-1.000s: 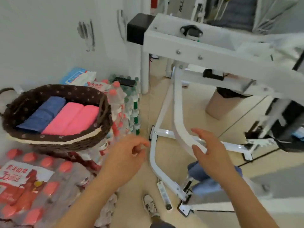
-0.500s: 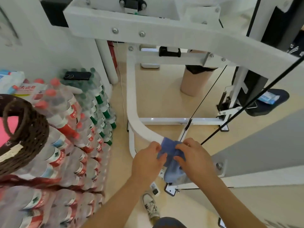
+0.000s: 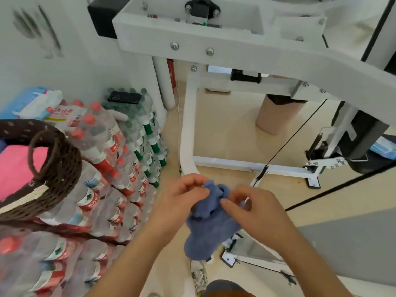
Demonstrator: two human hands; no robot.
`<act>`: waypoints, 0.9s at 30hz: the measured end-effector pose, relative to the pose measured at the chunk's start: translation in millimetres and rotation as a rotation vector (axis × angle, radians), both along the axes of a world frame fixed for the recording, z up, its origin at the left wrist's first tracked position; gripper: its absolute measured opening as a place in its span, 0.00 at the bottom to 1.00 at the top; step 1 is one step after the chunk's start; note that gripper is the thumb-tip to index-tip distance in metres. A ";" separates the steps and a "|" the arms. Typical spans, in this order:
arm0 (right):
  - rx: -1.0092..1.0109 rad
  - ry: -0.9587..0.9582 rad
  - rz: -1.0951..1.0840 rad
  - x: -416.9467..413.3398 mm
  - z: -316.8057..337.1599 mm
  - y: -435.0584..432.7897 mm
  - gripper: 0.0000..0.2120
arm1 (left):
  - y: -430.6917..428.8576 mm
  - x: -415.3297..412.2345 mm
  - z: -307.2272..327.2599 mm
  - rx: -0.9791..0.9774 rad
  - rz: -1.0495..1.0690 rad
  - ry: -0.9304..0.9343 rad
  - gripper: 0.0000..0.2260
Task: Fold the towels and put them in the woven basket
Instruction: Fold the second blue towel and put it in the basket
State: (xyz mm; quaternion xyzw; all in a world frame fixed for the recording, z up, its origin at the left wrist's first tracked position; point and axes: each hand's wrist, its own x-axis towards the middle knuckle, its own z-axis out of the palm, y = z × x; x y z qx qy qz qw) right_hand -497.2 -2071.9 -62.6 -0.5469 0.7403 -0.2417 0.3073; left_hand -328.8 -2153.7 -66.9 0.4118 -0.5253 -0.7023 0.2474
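Fingers (image 3: 198, 190) of the left hand (image 3: 182, 202) pinch the upper edge of a bunched blue towel (image 3: 211, 224), and those of the right hand (image 3: 256, 207) close on the same cloth from the 3 o'clock side, so both hands hold it between them at about 6 o'clock in the view. Most of the towel hangs crumpled below the hands, in the air above the floor (image 3: 227, 129), with one small fold sticking up between the thumbs. At 9 o'clock from the hands sits the dark woven basket (image 3: 64, 174), its looped handle (image 3: 40, 151) standing up on the near rim; it rests on top of stacked packs of bottled water (image 3: 120, 168). Inside the basket a pink towel (image 3: 15, 168) lies flat, and a sliver of something blue shows at the far left edge, too little to identify. A black phone (image 3: 124, 97) lies on the green-capped bottles at about 10 o'clock, near a white and blue soft package (image 3: 32, 103) leaning by the wall. A white metal frame (image 3: 214, 48) fills the view from 12 to 2 o'clock, with a black cable (image 3: 295, 133) running down diagonally to its base bar, and a tan cylindrical bin (image 3: 276, 116) stands on the floor behind it. At 6 o'clock, just below the hanging towel, a light-coloured shoe (image 3: 199, 277) is visible on the floor.
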 end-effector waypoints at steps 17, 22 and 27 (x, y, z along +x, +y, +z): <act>-0.035 0.027 0.629 87.5 49.8 -130.5 0.10 | 15.2 171.3 100.6 -0.749 0.181 -0.675 0.04; -0.051 0.135 0.788 154.4 51.5 -146.2 0.06 | 70.0 242.0 110.7 -0.434 -0.017 -0.699 0.02; -0.112 0.215 0.894 251.2 40.5 -123.2 0.07 | 150.0 313.1 110.5 -0.278 0.101 -0.560 0.10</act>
